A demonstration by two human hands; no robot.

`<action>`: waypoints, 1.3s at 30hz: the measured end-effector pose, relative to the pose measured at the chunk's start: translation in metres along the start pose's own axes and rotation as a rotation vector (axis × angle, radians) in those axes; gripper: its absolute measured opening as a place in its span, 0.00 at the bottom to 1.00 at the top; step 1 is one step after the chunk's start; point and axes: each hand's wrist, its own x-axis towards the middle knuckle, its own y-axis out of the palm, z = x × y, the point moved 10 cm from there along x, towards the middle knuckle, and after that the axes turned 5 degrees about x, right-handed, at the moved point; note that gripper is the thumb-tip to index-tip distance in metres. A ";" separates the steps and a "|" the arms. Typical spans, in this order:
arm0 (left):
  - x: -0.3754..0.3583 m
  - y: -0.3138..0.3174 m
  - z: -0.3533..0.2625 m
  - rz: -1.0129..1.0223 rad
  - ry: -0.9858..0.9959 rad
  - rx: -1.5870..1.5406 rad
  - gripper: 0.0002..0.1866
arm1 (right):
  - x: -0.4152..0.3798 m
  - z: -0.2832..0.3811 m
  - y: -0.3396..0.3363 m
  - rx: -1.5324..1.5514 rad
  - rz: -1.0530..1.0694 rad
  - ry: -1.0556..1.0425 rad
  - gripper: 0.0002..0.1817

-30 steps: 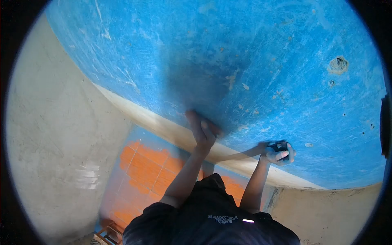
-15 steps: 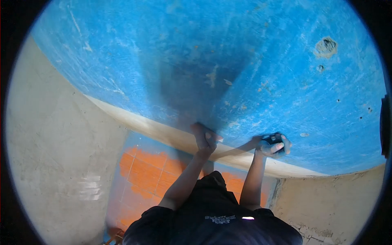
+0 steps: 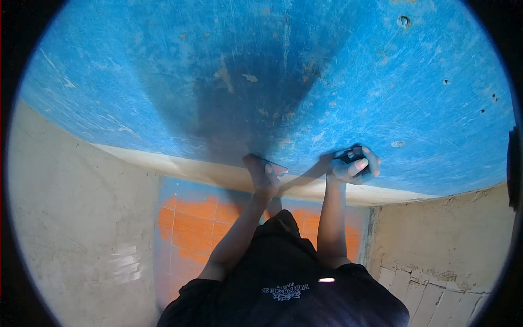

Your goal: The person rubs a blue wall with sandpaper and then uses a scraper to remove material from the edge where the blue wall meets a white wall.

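Note:
My left hand (image 3: pixel 264 173) is against the lower part of the blue wall (image 3: pixel 229 103), thumb bent in. A thin, flat piece with a dark edge and a pale corner (image 3: pixel 281 171) shows beside the thumb; its kind cannot be made out. To the right, my right hand (image 3: pixel 357 166) has its fingers curled round a dark object (image 3: pixel 348 156) held at the wall surface. That object is mostly covered by the fingers and lies in shadow. Scratches and pale scuffs mark the blue paint around both hands.
A cream band (image 3: pixel 185 168) runs along the foot of the blue wall. Below lies a floor of orange tiles (image 3: pixel 199 218) with grey-blue smears. Bare grey plaster (image 3: pixel 81 207) rises at left, and a beige wall (image 3: pixel 441 240) with cracks stands at right. Small holes (image 3: pixel 403 22) pit the blue wall.
The view has shifted, so the wall marks sit further left. Both hands appear slightly higher and further left in the picture, still at the wall with similar grips.

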 end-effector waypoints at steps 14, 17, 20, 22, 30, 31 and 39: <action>-0.057 0.039 0.032 0.200 0.015 -0.011 0.29 | -0.003 0.000 -0.002 -0.079 0.065 -0.096 0.10; -0.015 0.014 -0.012 -0.021 -0.034 0.070 0.26 | -0.001 0.001 0.000 -0.063 0.074 -0.069 0.10; 0.009 0.002 -0.036 -0.133 0.016 0.057 0.21 | -0.002 0.000 -0.002 -0.082 0.063 -0.064 0.10; -0.011 0.010 -0.025 -0.080 0.140 0.005 0.19 | -0.001 -0.001 -0.001 -0.091 0.066 -0.073 0.10; -0.012 0.012 -0.029 -0.038 0.016 -0.183 0.16 | -0.003 -0.001 -0.002 -0.102 0.098 -0.080 0.09; 0.001 0.006 -0.043 -0.042 0.075 -0.131 0.16 | -0.003 -0.002 -0.002 -0.095 0.093 -0.073 0.09; -0.093 0.040 0.033 0.177 -0.115 -0.258 0.16 | -0.002 0.001 0.001 -0.064 0.116 -0.084 0.09</action>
